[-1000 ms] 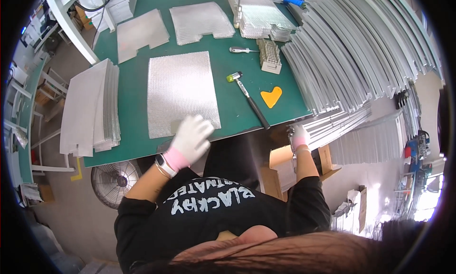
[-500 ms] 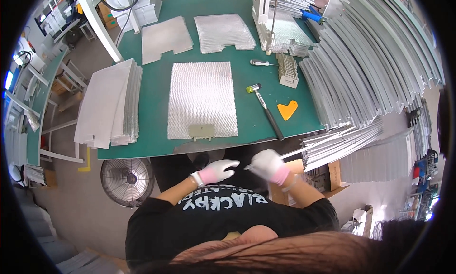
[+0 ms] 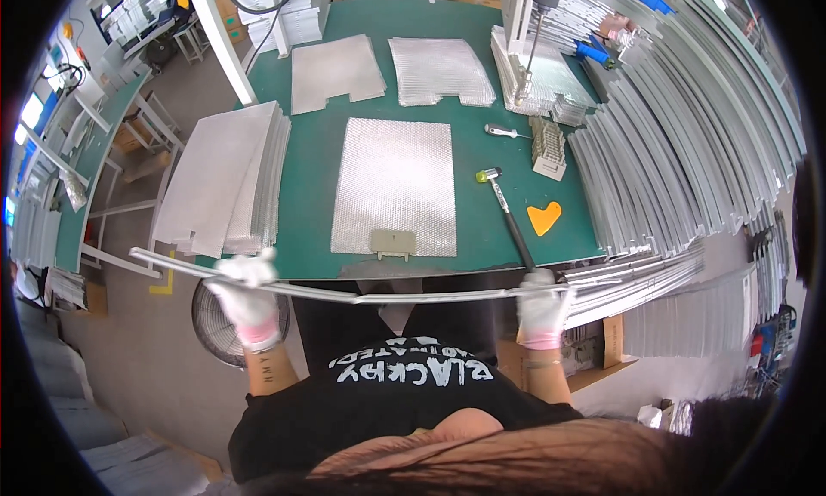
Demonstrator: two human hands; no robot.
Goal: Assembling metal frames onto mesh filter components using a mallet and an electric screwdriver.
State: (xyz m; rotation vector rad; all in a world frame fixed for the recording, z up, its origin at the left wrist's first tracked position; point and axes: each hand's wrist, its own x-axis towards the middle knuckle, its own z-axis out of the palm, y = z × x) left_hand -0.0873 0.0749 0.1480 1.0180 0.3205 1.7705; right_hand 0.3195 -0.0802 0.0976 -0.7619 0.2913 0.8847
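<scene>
A long, thin silver metal strip [image 3: 404, 298] spans the space in front of the table's near edge, roughly level. Near its left end my left hand [image 3: 245, 281], in a white glove with a pink cuff, is closed round it. My right hand [image 3: 542, 305], gloved alike, grips the strip further right. Beyond the strip, a silver sheet with a fine dimpled texture [image 3: 394, 178] lies flat on the green table [image 3: 310, 186]. A small beige plastic piece [image 3: 393, 243] rests at the sheet's near edge.
Right of the sheet lie a hammer [image 3: 509, 221], an orange scraper [image 3: 544, 218], a screwdriver [image 3: 502, 130] and a beige block of parts [image 3: 548, 152]. Stacked panels [image 3: 215, 182] stand at the left. Curved rows of metal strips [image 3: 654, 169] fill the right. A floor fan [image 3: 215, 324] stands below.
My hands have moved wide apart, and the long metal strip now stretches between them; before, my left hand was free near my waist. The view has shifted, so the table sits further right.
</scene>
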